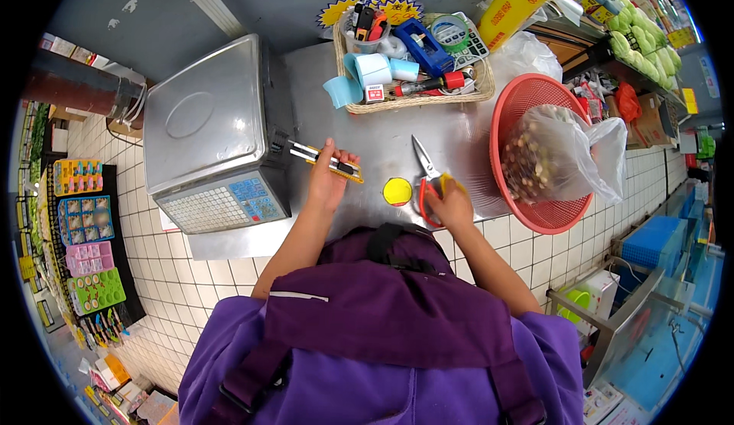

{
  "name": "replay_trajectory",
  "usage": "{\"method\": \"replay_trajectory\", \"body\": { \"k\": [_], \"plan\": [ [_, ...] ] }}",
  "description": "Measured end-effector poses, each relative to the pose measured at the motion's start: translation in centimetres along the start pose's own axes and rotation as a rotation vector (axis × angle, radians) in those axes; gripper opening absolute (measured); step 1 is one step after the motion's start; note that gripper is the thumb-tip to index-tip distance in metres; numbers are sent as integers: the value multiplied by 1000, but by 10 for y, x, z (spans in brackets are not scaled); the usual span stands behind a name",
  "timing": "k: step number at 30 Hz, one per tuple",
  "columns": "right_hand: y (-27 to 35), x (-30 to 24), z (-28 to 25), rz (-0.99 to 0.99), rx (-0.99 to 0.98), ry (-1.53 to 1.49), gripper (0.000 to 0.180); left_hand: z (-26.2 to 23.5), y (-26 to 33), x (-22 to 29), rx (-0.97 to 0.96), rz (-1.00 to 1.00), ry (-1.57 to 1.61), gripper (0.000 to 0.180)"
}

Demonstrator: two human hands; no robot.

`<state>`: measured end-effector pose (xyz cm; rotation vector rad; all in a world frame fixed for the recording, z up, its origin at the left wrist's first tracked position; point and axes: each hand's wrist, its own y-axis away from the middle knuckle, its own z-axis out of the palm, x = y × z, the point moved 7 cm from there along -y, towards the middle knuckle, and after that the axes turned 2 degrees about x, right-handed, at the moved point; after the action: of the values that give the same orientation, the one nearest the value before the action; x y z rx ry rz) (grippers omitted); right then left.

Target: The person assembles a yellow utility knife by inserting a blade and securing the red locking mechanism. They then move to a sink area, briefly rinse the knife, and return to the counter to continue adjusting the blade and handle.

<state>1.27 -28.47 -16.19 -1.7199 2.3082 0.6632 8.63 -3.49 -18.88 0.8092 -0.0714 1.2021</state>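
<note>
In my left hand point(330, 174) is a yellow-and-black box cutter point(348, 170), its pale metal end pointing left toward the scale. A second slim cutter seems to lie along it, but I cannot be sure. My right hand point(453, 205) is closed around the red-handled scissors point(427, 159), whose blades point away from me over the metal table. Something yellow point(456, 183) shows at the fingers of that hand; its kind is unclear. Between the two hands a round yellow piece point(397, 192) lies flat on the steel tabletop point(367, 214).
A metal-topped scale point(202, 107) stands at the left. At the back a wicker basket point(417, 105) holds a label roll, a blue tape dispenser, a calculator and tools. On the right a red plastic basket point(505, 188) contains a clear bag point(543, 149) of small brownish items.
</note>
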Motion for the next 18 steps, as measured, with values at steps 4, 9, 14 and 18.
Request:
{"method": "replay_trajectory", "body": {
  "k": [4,9,14,18],
  "plan": [
    [-27,5,-5,-94,-11,235,39,27,13,8,-124,-85,74,34],
    [-54,-48,-36,-124,-200,378,31,39,30,19,-137,-86,73,36],
    [-65,-124,28,-496,-54,-47,41,42,60,29,-132,-80,-28,37],
    [-92,-167,68,-538,-111,203,53,36,79,39,-47,-52,-67,48]
  ]
}}
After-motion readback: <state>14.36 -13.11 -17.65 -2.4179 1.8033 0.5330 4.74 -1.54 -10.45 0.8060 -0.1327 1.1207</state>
